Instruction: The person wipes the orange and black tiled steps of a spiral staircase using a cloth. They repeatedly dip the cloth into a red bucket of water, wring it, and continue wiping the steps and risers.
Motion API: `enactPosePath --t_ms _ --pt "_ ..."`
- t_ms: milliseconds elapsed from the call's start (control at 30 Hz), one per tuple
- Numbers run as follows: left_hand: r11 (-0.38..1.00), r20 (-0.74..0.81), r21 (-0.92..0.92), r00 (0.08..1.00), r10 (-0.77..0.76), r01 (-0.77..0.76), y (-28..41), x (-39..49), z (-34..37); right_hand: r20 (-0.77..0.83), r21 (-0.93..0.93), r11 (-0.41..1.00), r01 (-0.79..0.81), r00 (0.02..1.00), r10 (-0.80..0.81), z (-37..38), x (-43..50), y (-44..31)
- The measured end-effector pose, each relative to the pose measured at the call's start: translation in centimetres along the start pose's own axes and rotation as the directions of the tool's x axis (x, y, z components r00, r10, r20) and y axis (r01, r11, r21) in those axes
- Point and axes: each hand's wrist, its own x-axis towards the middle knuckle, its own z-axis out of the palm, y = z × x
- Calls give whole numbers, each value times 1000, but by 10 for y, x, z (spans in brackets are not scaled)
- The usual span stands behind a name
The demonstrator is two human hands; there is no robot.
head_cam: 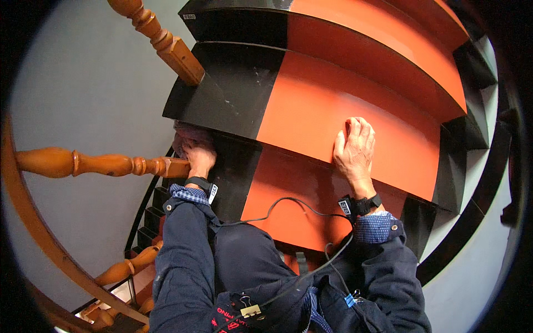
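Observation:
My left hand (pixel 199 156) reaches under the nosing of a black-and-red stair tread, beside the foot of a turned wooden baluster (pixel 125 165). In it is a crumpled pinkish-grey cloth (pixel 192 132), held at the outer end of the black riser and partly hidden in shadow. My right hand (pixel 356 147) lies palm down on the red part of the tread (pixel 308 112), near its front edge, fingers slightly bent and nothing visible in it. Black bands with small printed tags are strapped to both wrists.
A second baluster (pixel 183 58) stands on the black end of the tread. The curved wooden handrail (pixel 46 241) runs along the left. A thin black cable (pixel 287 199) loops between my arms. More steps rise ahead, with a black skirting (pixel 458 233) along the right wall.

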Motion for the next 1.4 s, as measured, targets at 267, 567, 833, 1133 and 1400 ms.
enactPosePath --t_ms 267,567,833,1133,1400 --pt "889 127 -389 941 313 -244 33 -93 -61 -31 15 999 36 999 -36 12 -4 12" --pt "884 168 -459 968 185 -89 16 -223 -97 -35 37 997 67 997 -66 11 -5 14" --pt "909 106 -275 949 -296 314 -69 -171 -15 -24 0 997 73 997 -73 11 -3 13" --pt "601 101 -761 960 -260 243 -86 -134 -44 -20 4 999 49 999 -49 9 -5 8" --pt "909 265 -352 955 -133 225 12 -198 -64 -27 7 999 41 999 -41 6 -3 7"
